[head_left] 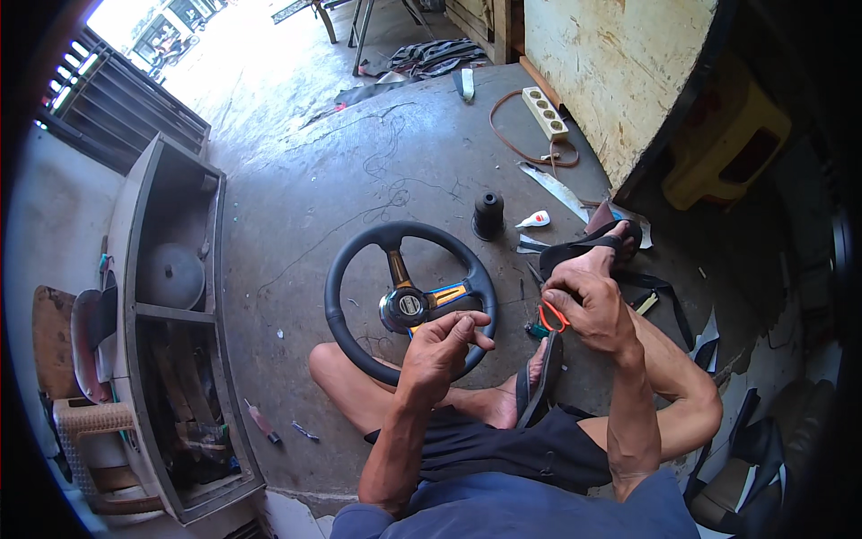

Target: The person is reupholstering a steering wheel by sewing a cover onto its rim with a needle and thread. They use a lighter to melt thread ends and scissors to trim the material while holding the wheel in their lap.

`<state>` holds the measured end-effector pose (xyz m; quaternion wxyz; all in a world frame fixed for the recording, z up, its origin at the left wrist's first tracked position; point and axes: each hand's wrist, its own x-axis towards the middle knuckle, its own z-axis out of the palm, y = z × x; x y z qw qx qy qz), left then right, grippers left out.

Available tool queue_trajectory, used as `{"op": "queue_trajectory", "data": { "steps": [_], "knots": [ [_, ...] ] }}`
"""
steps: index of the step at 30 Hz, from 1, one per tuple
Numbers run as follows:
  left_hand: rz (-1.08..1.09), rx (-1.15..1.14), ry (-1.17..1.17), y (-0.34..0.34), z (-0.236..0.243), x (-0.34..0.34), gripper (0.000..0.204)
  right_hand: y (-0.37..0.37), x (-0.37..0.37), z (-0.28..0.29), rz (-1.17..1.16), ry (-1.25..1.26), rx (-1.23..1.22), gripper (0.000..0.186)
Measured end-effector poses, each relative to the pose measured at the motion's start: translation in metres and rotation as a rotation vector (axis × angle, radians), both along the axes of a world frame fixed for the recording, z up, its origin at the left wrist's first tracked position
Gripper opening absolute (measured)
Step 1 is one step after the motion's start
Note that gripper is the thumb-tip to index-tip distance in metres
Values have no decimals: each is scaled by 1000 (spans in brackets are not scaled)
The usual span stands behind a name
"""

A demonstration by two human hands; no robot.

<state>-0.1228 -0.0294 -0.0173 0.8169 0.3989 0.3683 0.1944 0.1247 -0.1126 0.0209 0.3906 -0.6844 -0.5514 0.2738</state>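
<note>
- on the concrete floor [359, 171], between the seated person's legs, a black steering wheel [334, 296] lies flat with its chrome hub [404, 308] up; gold and blue spokes run out from the hub.
- left hand [440, 346] hovers over the wheel's near rim, fingers curled and thumb pinched to fingertips; whatever it pinches is too small to tell.
- right hand [588, 310] is closed round orange-handled scissors [551, 316], just right of the wheel rim and apart from it — blades hidden behind the hand.
- left and right hands stand near each other but do not touch.
- near edge of the wheel rests against the bare shin; the sandalled foot [537, 382] sits just beside the rim on the right.
- beyond the wheel's far edge: a black rubber boot-shaped part [488, 216] upright, and a small white tube [535, 219] lying beside it, both clear of the rim.
- farther back, a white power strip [545, 112] with a looped brown cable [521, 148] lies along the foot of a worn cream panel [611, 72].
- left side is bounded by a grey shelf unit [135, 296] on its side; a band of bare floor separates it from the wheel — a small red-handled tool [263, 421] lies in that band.
- widest open floor lies up and left of the wheel, toward the bright doorway.
</note>
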Motion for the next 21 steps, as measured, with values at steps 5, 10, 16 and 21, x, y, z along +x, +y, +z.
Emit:
{"op": "queue_trajectory", "data": {
  "steps": [5,10,16,21],
  "knots": [
    [81,-218,-198,4,1,-1,33,-16,13,-13,64,-178,6,16],
    [184,-249,-271,6,-2,-5,35,-38,8,-29,-31,-38,-63,17],
    [259,-16,-14,6,-16,-9,35,-61,4,-39,-174,132,-228,20],
    [341,-184,-149,5,-10,-8,33,-72,8,-61,-189,626,-217,20]
  ]
}}
